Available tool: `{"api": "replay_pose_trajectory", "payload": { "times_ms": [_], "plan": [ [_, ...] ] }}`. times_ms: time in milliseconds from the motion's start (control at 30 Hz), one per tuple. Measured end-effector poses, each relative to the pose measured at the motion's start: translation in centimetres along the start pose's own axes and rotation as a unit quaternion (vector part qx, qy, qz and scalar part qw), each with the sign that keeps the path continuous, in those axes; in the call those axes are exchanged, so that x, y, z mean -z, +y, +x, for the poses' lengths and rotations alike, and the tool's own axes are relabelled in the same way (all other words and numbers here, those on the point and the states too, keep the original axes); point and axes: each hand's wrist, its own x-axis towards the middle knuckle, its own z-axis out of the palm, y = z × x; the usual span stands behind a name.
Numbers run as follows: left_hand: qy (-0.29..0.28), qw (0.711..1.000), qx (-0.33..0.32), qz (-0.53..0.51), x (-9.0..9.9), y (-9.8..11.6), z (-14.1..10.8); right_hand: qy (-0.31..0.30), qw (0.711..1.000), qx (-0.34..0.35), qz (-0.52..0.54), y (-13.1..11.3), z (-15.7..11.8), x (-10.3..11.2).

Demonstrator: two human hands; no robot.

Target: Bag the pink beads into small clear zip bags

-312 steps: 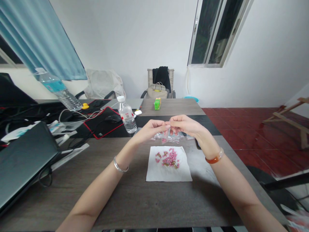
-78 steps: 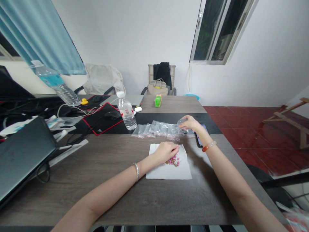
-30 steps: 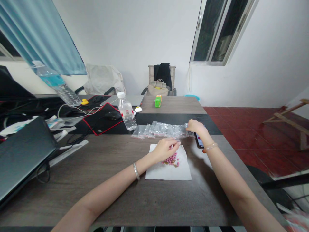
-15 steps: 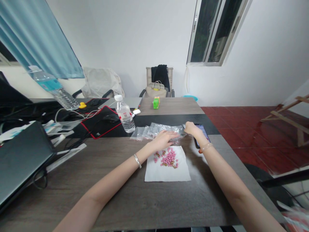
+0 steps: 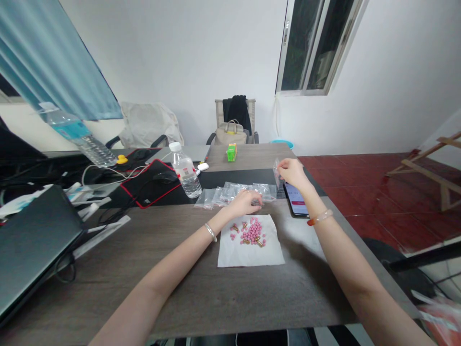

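Pink pills (image 5: pixel 254 229) and several brown capsules (image 5: pixel 259 241) lie on a white paper sheet (image 5: pixel 248 257). Behind it, clear plastic bags (image 5: pixel 216 197) are spread in an overlapping row. My left hand (image 5: pixel 247 203), fingers bent and curled, rests at the near edge of the bags, above the sheet's far edge; what its fingertips hold, if anything, is hidden. Raised above the black strip, my right hand (image 5: pixel 291 171) pinches a small clear plastic bag (image 5: pixel 277 172). Below that hand a phone (image 5: pixel 297 199) with its screen lit lies on the table.
A water bottle (image 5: pixel 186 173) stands left of the bags, near a black mouse pad (image 5: pixel 153 182) with red edges. A green box (image 5: pixel 231 153) is at the back. At left are a dark laptop (image 5: pixel 36 240), cables and another bottle (image 5: pixel 81 137).
My right hand has lifted up and away from the row with one bag, uncovering more of the phone. My left hand's fingers have curled in.
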Motion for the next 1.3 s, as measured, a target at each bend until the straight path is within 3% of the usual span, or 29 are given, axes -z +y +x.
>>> {"api": "replay_pose_trajectory", "payload": {
  "times_ms": [100, 133, 200, 333, 433, 700, 967, 1133, 1300],
  "plan": [
    [0.055, 0.998, 0.005, -0.02, 1.8, 2.0, -0.3, -0.013, 0.993, 0.006, 0.121, -1.2, -1.2, 0.1],
    [0.107, 0.993, 0.014, -0.042, 2.6, 3.0, -0.6, -0.019, 0.983, 0.004, 0.184, -1.6, -1.9, 0.1],
    [0.149, 0.986, 0.022, -0.071, 4.5, 5.3, -1.4, -0.028, 0.949, -0.005, 0.313, -2.4, -3.4, -0.1],
    [0.102, 0.991, 0.033, -0.078, 7.8, 9.1, -3.3, -0.061, 0.905, -0.005, 0.421, -3.9, -6.5, -0.4],
    [0.058, 0.996, 0.041, -0.055, 8.9, 10.4, -4.2, -0.102, 0.888, -0.001, 0.448, -4.9, -8.0, -0.4],
    [0.032, 0.996, 0.068, -0.038, 9.5, 10.9, -5.0, -0.153, 0.877, -0.038, 0.453, -6.6, -9.1, 0.0],
    [-0.064, 0.969, 0.05, -0.232, 10.5, 8.8, -4.8, -0.212, 0.881, 0.055, 0.418, -7.0, -10.2, 0.7],
    [-0.072, 0.944, 0.053, -0.317, 10.8, 8.4, -4.9, -0.281, 0.887, 0.14, 0.339, -7.2, -11.2, 1.7],
    [-0.037, 0.933, 0.078, -0.35, 10.3, 8.7, -4.7, -0.325, 0.884, 0.148, 0.303, -7.2, -10.7, 2.9]
  ]
}}
